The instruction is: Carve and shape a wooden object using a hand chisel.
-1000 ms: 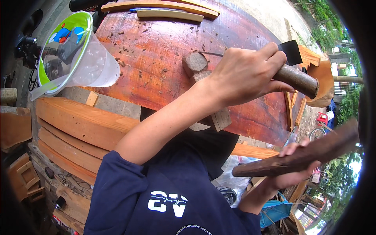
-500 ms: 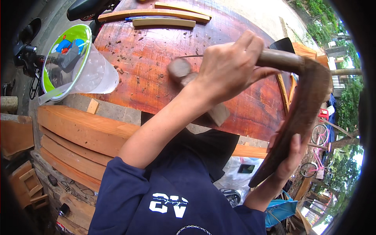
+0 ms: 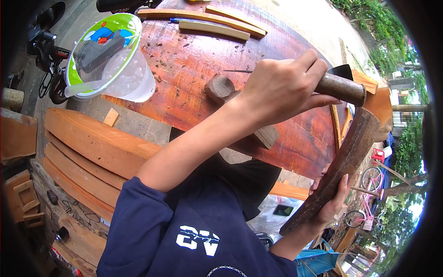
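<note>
My left hand (image 3: 286,83) is closed around the round brown handle (image 3: 341,88) of a tool held above the table. A thin dark metal strip (image 3: 237,71) sticks out beyond the fist on its left; I cannot make out the kind of tool. In my right hand (image 3: 334,198) is a long dark brown piece of wood (image 3: 339,166), tilted, its upper end just below the handle's end. Under my left forearm lies a wooden piece with a rounded end (image 3: 219,88); the forearm hides its middle.
Wood chips litter the reddish table (image 3: 184,69). A clear bucket with a green rim (image 3: 138,37) stands at the left. Wooden strips (image 3: 214,30) and a blue pen lie at the far side. Curved planks (image 3: 101,138) are stacked at the near left. Bicycles stand beyond the right side.
The piece of wood in my right hand has dropped away from the handle's end, which it met or overlapped before. My left hand keeps its hold on the tool. The view has shifted slightly.
</note>
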Motion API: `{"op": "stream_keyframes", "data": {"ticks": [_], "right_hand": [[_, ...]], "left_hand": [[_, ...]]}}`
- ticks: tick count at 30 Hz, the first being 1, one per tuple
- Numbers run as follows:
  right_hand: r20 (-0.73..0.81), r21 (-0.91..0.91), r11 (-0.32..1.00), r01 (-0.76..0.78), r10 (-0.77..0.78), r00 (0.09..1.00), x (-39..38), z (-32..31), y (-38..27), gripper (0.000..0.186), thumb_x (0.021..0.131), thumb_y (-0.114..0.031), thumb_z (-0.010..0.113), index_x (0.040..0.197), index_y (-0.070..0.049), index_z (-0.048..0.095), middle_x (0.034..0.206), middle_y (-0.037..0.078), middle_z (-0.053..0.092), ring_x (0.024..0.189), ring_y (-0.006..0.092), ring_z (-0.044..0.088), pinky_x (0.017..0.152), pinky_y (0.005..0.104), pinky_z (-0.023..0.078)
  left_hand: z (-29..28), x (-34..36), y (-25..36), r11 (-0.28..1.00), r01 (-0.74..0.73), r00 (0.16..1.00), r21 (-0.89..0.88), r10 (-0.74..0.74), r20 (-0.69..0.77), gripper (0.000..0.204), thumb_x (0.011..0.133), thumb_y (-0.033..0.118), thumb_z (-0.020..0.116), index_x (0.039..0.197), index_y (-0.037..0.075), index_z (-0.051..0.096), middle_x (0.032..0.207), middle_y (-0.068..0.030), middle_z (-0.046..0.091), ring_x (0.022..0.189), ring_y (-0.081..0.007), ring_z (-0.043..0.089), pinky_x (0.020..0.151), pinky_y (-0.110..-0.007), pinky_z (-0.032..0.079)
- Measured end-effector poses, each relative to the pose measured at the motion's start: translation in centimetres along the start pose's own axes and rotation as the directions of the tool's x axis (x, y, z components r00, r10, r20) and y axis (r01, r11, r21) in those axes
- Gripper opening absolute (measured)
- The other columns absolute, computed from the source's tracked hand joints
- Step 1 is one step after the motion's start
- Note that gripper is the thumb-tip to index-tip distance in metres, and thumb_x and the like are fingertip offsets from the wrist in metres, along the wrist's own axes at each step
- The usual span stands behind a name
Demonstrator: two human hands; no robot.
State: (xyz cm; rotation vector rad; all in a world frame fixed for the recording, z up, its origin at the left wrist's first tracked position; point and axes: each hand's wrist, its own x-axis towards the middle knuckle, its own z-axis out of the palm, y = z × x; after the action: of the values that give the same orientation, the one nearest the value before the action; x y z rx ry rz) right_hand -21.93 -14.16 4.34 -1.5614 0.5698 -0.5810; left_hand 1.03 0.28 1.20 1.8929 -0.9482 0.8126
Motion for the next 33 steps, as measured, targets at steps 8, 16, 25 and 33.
{"op": "stream_keyframes", "data": {"ticks": [8, 16, 25, 33], "right_hand": [[0.009, 0.012, 1.000, 0.013, -0.013, 1.000, -0.1, 0.5, -0.1, 0.047, 0.108, -0.037, 0.046, 0.143, -0.005, 0.042, 0.099, 0.016, 0.060, 0.059, 0.0160, 0.058, 0.044, 0.0250, 0.049], [0.081, 0.317, 0.899, 0.301, -0.342, 0.936, 4.3, -4.8, -5.1, 0.059, 0.109, -0.048, 0.042, 0.138, 0.003, 0.034, 0.109, 0.017, 0.050, 0.073, 0.0211, 0.057, 0.054, 0.0304, 0.050], [0.206, -0.270, 0.921, 0.282, -0.231, 0.951, 1.4, 1.9, -3.4, 0.078, 0.098, -0.026, 0.063, 0.165, -0.013, 0.025, 0.111, 0.020, 0.061, 0.071, 0.0158, 0.059, 0.057, 0.0260, 0.050], [0.066, 0.204, 0.921, 0.333, -0.352, 0.934, 3.9, -0.7, -6.7, 0.055, 0.106, -0.041, 0.052, 0.132, 0.006, 0.038, 0.111, 0.016, 0.050, 0.071, 0.0179, 0.057, 0.054, 0.0319, 0.052]], "left_hand": [[0.1, -1.1, -0.8, 0.999, 0.039, 0.999, 0.027, -0.039, 0.012, 0.050, 0.087, 0.053, 0.075, 0.101, 0.008, 0.061, 0.084, -0.0048, 0.065, 0.065, -0.0223, 0.070, 0.050, -0.034, 0.052], [-0.3, -1.2, -0.7, 0.999, 0.031, 0.999, 0.016, -0.030, -0.042, 0.052, 0.087, 0.054, 0.075, 0.106, 0.008, 0.059, 0.083, -0.0047, 0.064, 0.060, -0.0231, 0.068, 0.049, -0.034, 0.052], [-0.9, -1.4, -1.3, 0.998, 0.060, 0.993, 0.024, -0.057, -0.105, 0.053, 0.089, 0.054, 0.075, 0.108, 0.007, 0.058, 0.082, -0.0064, 0.064, 0.055, -0.0234, 0.066, 0.046, -0.034, 0.052], [-1.0, -0.9, -1.3, 0.996, 0.066, 0.990, 0.052, -0.058, -0.129, 0.054, 0.092, 0.057, 0.069, 0.099, 0.005, 0.055, 0.085, -0.0091, 0.061, 0.063, -0.0226, 0.069, 0.047, -0.034, 0.052]]}}
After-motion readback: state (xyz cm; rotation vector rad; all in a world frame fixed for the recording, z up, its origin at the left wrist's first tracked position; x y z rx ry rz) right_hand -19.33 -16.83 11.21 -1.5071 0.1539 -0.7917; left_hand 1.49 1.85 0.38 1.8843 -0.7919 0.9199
